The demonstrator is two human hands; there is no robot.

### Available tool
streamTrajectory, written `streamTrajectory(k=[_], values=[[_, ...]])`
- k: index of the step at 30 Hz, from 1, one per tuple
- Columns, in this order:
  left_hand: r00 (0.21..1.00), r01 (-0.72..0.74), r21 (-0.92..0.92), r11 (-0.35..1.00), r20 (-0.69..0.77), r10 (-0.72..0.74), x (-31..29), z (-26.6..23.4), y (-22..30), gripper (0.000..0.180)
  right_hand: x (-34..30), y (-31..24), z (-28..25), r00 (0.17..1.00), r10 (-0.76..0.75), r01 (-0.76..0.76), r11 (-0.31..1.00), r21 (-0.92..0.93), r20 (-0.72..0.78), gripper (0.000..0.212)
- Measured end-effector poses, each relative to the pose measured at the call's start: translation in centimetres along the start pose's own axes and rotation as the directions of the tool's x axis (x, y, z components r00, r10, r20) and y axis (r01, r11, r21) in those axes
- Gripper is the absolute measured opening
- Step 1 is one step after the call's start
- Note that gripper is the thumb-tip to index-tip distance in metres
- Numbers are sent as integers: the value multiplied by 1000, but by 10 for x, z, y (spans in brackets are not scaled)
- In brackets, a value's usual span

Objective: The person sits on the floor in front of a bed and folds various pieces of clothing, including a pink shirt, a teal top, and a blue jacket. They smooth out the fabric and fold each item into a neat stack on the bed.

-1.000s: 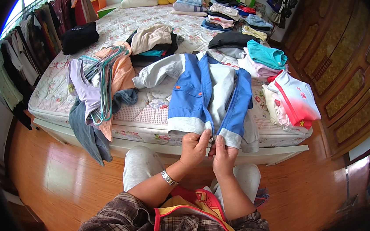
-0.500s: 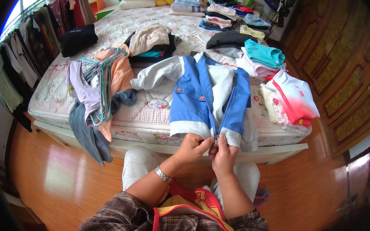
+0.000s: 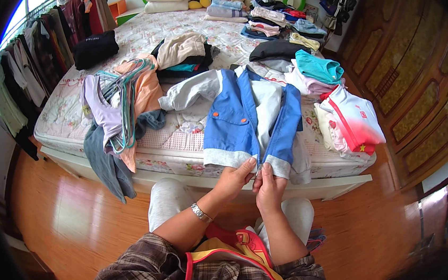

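Observation:
A blue and grey zip jacket [image 3: 229, 123] lies spread on the bed, its lower hem over the near edge. My left hand [image 3: 236, 176] pinches the hem beside the zip, thumb on top. Close to it, my right hand [image 3: 268, 183] grips the other front panel's bottom corner, thumb uppermost. Between the hands the two zip ends meet at the hem; above that the front gapes open, baring the pale lining [image 3: 267, 101]. Whether the zip pin sits in its slider is too small to tell.
Left of the jacket are a heap of hangers [image 3: 127, 103] and clothes. Folded garments [image 3: 352, 118] stand at the bed's right side, with more stacks [image 3: 266, 16] farther back. A clothes rack [image 3: 35, 55] is at far left, a wooden door [image 3: 404, 71] at right.
My left hand has opened from a curled fist-like pinch to a flatter hold, thumb lying along the hem. The jacket hem has shifted slightly; my right hand keeps its grip.

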State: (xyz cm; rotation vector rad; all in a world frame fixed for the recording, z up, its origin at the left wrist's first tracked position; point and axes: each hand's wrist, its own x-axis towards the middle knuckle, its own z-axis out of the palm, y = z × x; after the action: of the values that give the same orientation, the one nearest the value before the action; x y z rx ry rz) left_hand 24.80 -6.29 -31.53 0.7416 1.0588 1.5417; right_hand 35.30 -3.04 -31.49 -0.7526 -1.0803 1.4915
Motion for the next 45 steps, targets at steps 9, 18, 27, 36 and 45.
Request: streamTrajectory(k=[9,18,27,36,45], values=[[901,-423,428,798,105,421,2,-2,-23,15,2,-2,-6,995,96,-92,992,88,-42,21],[917,-375,162,913,-76,391,-5,-2,3,25,-8,-15,-12,937,241,-180,953,-245,252,19],[968,-248,115,962,-11,251,-6,-14,8,25,-21,-34,-5,745,-522,608,273,-746,416,23],[995,-102,137,985,31,99,-10,-17,16,35,-5,-32,-11,534,-596,775,63,-628,599,19],[998,-66,250,966,34,59,-6,-14,-6,25,1,-37,-12,526,-606,778,60,-626,596,9]])
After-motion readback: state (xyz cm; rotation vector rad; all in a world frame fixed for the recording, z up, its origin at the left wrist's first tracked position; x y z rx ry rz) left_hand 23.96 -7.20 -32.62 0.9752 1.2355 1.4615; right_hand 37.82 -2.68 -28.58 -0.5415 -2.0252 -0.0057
